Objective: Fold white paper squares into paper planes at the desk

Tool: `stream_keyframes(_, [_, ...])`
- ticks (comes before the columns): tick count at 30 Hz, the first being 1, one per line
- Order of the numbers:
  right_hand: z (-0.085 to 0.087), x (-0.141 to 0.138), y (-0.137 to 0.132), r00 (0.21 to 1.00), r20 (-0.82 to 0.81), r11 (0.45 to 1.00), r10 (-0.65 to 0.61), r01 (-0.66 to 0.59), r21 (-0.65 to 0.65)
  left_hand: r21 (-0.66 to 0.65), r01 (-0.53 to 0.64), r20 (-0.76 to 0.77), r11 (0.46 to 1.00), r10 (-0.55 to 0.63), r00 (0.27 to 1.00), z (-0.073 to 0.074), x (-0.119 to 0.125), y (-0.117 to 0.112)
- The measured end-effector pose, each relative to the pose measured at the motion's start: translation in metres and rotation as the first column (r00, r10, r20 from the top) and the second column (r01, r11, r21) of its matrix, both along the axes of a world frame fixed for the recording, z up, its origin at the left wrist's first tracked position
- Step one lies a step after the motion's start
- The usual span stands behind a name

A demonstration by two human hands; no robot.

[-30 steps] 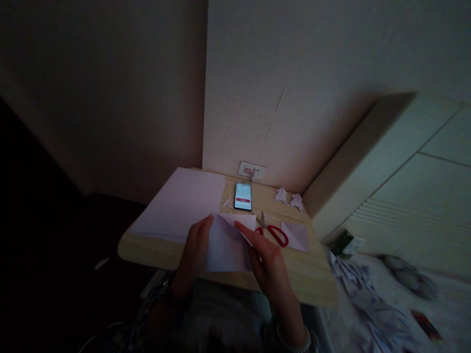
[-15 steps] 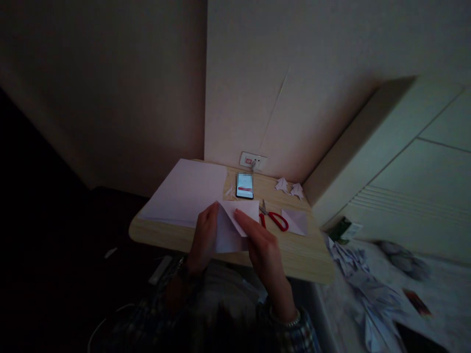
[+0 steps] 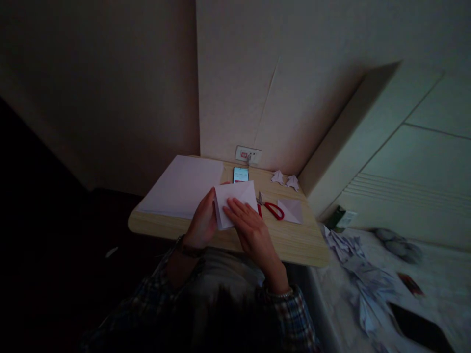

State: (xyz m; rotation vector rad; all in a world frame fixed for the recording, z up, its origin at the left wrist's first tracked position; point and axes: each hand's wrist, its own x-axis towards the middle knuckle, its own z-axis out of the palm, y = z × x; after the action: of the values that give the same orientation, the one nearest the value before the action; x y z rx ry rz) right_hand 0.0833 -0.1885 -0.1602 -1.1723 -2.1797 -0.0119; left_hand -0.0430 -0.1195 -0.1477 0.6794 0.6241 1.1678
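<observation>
A folded white sheet of paper (image 3: 237, 196) lies on a small light wooden table (image 3: 294, 242). My left hand (image 3: 202, 223) grips its left edge between thumb and fingers. My right hand (image 3: 248, 228) lies flat on the paper's lower part with its fingers spread, pressing it to the table. Red-handled scissors (image 3: 271, 210) rest just right of the sheet. Behind the sheet a lit phone (image 3: 240, 174) is partly hidden by the paper's top edge.
A stack of white sheets (image 3: 182, 186) covers the table's left half. A folded paper square (image 3: 291, 210) and two small folded paper figures (image 3: 285, 179) lie at the right and back. A wall socket (image 3: 248, 154) is behind. Crumpled paper (image 3: 353, 264) covers the bed at right.
The folded sheet now lies smaller and further back on the table. My right hand went from pinching a flap to pressing flat on it. The camera view has shifted.
</observation>
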Motion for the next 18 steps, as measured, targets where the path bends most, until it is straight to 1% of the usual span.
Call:
stream_keyframes(5, [-0.010, -0.001, 0.006, 1.000, -0.002, 0.999, 0.021, -0.021, -0.037, -0.057, 0.064, 0.022, 0.996, -0.063, 0.998, -0.006, -0.004, 0.005])
stream_keyframes(10, [-0.012, -0.006, 0.008, 0.999, 0.025, 0.997, 0.027, -0.025, -0.077, -0.050, 0.038, -0.046, 0.998, -0.040, 0.998, -0.013, -0.008, 0.010])
stream_keyframes(12, [-0.012, -0.008, 0.007, 0.999, 0.040, 0.996, 0.021, -0.018, -0.089, -0.062, 0.032, -0.046, 0.998, -0.035, 0.998, -0.013, -0.007, 0.010])
stream_keyframes(15, [-0.015, -0.007, 0.006, 0.999, 0.038, 0.997, 0.008, -0.005, -0.082, -0.080, 0.068, -0.007, 0.995, -0.068, 0.998, -0.011, -0.005, 0.008])
stream_keyframes(18, [-0.018, -0.005, 0.008, 1.000, 0.023, 0.997, 0.015, -0.013, -0.077, -0.026, 0.070, 0.002, 0.997, -0.070, 0.998, -0.010, -0.006, 0.007])
